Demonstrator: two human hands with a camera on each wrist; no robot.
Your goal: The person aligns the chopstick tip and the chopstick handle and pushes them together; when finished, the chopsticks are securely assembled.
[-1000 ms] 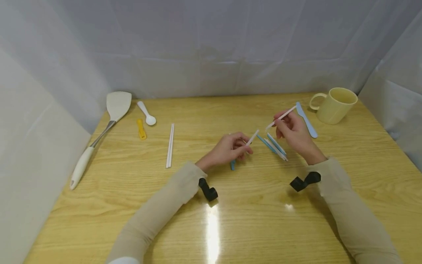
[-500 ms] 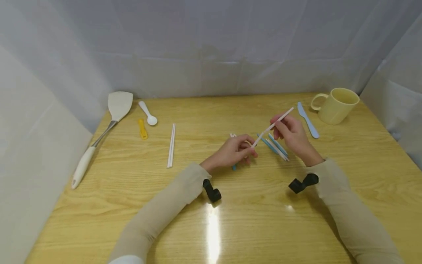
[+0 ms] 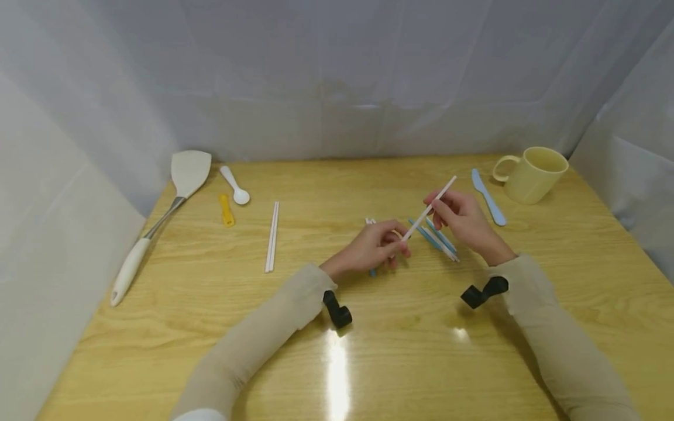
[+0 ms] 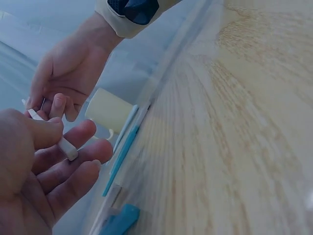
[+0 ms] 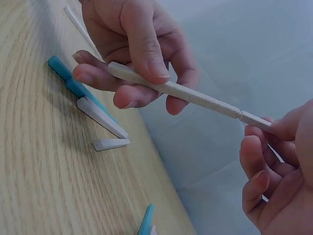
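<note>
My left hand (image 3: 375, 245) pinches the lower end of a white chopstick (image 5: 205, 100) between thumb and fingers. Its other end is pinched by my right hand (image 3: 463, 219). The stick's two sections line up end to end, with a seam (image 5: 239, 114) between the hands in the right wrist view. Whether they are fully joined I cannot tell. Below the right hand lies a loose bundle of blue and white chopstick pieces (image 3: 442, 238). More pieces, white ones (image 3: 370, 221) and a blue one (image 3: 372, 272), lie partly hidden under the left hand.
A pair of white chopsticks (image 3: 271, 240) lies left of the hands. Farther left are a spatula (image 3: 191, 172), a white spoon (image 3: 240, 195) and a small yellow piece (image 3: 226, 210). Right of the hands are a light blue knife (image 3: 489, 199) and a yellow mug (image 3: 534, 178).
The two white sections, held apart a second ago, have come together into one straight line. My left hand has moved slightly right and my right hand slightly left.
</note>
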